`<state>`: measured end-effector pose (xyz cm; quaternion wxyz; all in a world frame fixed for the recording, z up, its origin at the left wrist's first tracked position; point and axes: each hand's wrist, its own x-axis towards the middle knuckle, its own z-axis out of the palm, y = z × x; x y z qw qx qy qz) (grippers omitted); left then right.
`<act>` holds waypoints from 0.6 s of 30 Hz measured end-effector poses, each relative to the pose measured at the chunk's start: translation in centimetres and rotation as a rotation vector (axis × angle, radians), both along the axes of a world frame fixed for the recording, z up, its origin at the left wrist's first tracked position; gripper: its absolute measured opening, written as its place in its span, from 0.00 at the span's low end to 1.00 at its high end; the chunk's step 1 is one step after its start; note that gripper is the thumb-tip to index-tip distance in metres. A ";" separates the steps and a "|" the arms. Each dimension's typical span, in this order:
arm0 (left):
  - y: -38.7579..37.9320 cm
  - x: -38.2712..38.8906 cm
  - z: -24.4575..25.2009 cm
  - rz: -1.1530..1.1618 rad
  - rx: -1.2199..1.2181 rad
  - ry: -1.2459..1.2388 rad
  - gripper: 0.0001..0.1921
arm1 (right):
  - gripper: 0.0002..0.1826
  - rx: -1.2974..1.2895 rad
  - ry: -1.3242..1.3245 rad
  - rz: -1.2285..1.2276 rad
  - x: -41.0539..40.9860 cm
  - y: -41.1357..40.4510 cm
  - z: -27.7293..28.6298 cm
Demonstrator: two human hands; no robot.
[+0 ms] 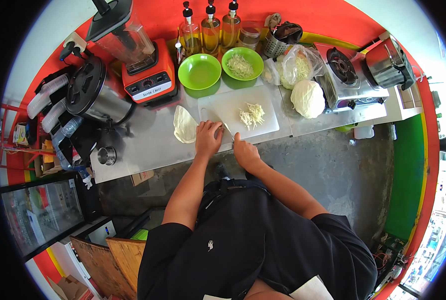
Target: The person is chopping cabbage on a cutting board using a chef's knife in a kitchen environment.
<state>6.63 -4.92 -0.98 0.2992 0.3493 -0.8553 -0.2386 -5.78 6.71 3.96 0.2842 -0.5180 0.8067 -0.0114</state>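
My right hand (246,153) is closed around the handle of a kitchen knife (227,128), whose blade points away from me over the white cutting board (215,101). Beside the blade, my left hand (208,139) rests at the board's near left corner with its fingers curled down; whatever lies under them is mostly hidden. A small heap of shredded cabbage (252,115) lies on the right half of the board. To the left of my left hand, a pale cabbage leaf piece (184,125) lies on the steel counter (151,146).
Behind the board stand two green bowls, one plain (199,72), the other (261,64) holding shredded cabbage (240,66). A cabbage head (308,99), a plastic bag of shreds (300,67) and a gas stove (352,82) are right. Left stand a red blender (148,75) and steel pot (112,101).
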 end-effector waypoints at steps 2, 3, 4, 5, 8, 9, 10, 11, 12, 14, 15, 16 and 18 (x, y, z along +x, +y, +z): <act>0.0 0.1 -0.1 -0.004 0.001 0.012 0.09 | 0.18 -0.012 -0.022 -0.036 0.1 -0.6 -0.1; 0.0 0.2 -0.2 -0.001 0.002 0.011 0.09 | 0.18 -0.011 -0.023 -0.034 0.0 -0.6 0.2; 0.0 0.3 -0.2 -0.001 0.006 0.002 0.10 | 0.18 -0.029 0.006 0.008 -0.3 -0.6 0.6; 0.0 0.3 -0.2 -0.002 0.009 -0.005 0.10 | 0.19 -0.049 0.036 0.047 -0.4 -0.7 1.0; 0.0 0.3 0.0 -0.008 0.031 -0.017 0.10 | 0.20 -0.044 0.018 0.026 -0.3 -0.4 0.9; 0.0 0.3 0.0 -0.007 0.028 -0.016 0.10 | 0.20 -0.047 0.019 0.027 -0.1 -0.1 0.7; 0.1 0.3 0.1 -0.004 0.026 -0.001 0.10 | 0.19 -0.041 0.017 0.017 0.2 0.2 0.3; 0.1 0.3 0.0 -0.002 0.023 0.013 0.09 | 0.18 -0.037 0.015 0.008 0.4 0.2 0.2; 0.0 0.2 0.0 -0.001 0.017 0.013 0.09 | 0.18 -0.043 0.015 0.008 0.3 -0.1 0.1; 0.1 0.2 -0.1 -0.007 -0.007 0.025 0.09 | 0.17 -0.008 -0.011 -0.009 0.2 -0.7 0.2; 0.1 0.2 -0.1 -0.007 -0.008 0.021 0.09 | 0.17 -0.010 -0.015 -0.009 0.2 -0.8 0.5; 0.2 0.2 -0.2 -0.002 0.001 0.009 0.10 | 0.17 -0.026 -0.008 0.016 -0.1 -0.9 0.8; 0.1 0.2 -0.1 -0.001 0.011 -0.003 0.10 | 0.17 -0.043 -0.001 0.037 -0.2 -1.0 1.5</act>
